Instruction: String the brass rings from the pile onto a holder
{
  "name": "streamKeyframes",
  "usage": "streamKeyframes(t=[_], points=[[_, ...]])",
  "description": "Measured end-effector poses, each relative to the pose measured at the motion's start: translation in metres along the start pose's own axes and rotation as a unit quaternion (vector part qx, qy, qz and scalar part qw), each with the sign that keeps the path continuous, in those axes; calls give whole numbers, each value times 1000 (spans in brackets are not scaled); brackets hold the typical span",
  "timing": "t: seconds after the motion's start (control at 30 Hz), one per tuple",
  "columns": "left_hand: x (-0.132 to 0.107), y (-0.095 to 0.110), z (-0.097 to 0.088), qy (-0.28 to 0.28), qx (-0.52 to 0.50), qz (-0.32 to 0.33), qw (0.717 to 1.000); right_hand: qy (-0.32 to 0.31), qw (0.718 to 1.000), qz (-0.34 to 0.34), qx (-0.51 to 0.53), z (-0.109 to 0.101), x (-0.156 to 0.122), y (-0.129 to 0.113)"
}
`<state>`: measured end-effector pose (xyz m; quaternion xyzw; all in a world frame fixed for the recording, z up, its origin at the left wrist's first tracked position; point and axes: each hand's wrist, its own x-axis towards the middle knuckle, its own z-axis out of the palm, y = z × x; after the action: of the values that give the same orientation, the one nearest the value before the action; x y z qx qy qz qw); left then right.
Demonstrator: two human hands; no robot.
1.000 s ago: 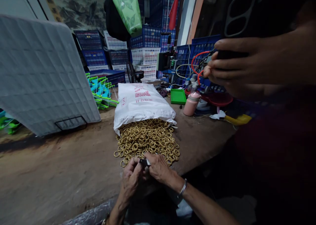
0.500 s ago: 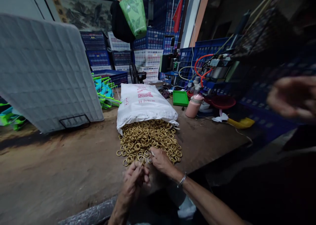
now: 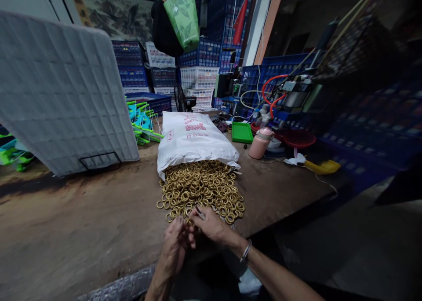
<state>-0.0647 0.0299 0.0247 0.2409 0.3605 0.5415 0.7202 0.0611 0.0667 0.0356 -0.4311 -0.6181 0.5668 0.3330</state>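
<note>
A pile of gold-coloured rings (image 3: 201, 186) spills from the mouth of a white printed sack (image 3: 198, 138) onto the tabletop. At the pile's near edge, my left hand (image 3: 174, 241) is closed, its thumb and fingers pinching a gold ring (image 3: 189, 222). My right hand (image 3: 212, 225), with a silver bracelet (image 3: 245, 251) on its wrist, is closed right beside it, fingertips meeting near that ring. A thin dark object (image 3: 199, 212) shows between the right thumb and finger; its kind is too small to make out.
A grey padded panel (image 3: 66, 94) stands at the left with green and blue frames (image 3: 141, 122) behind it. A pink bottle (image 3: 260, 143), a green tray (image 3: 241, 132) and a yellow scoop (image 3: 323, 167) lie right of the sack. Stacked crates (image 3: 199, 76) fill the back.
My right hand has come off the rings toward my left hand, and their fingertips now meet. Another person's blurred hand at the far right has left the view.
</note>
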Motion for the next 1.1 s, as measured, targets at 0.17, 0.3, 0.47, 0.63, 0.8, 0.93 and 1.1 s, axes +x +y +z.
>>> streamKeyframes(t=[0.17,0.3,0.47,0.63,0.8,0.93,1.1], points=[[1,-5,-10,24,10,13,1000,60,984,-68,-154,-2,-1,-4],[-2,-2,-8,28,11,11,999,70,956,-106,-264,-2,-4,-7],[-3,-1,0,20,60,26,998,77,942,-140,-294,-2,-5,-9],[2,-8,-5,78,180,79,977,71,976,-68,-192,-2,-4,-10],[2,-6,-3,80,300,219,925,49,993,-19,-105,-1,-3,-9],[0,-5,1,62,292,152,942,45,995,5,-90,-2,-3,-10],[-2,-9,2,16,191,37,981,68,990,1,-124,-2,-5,-11]])
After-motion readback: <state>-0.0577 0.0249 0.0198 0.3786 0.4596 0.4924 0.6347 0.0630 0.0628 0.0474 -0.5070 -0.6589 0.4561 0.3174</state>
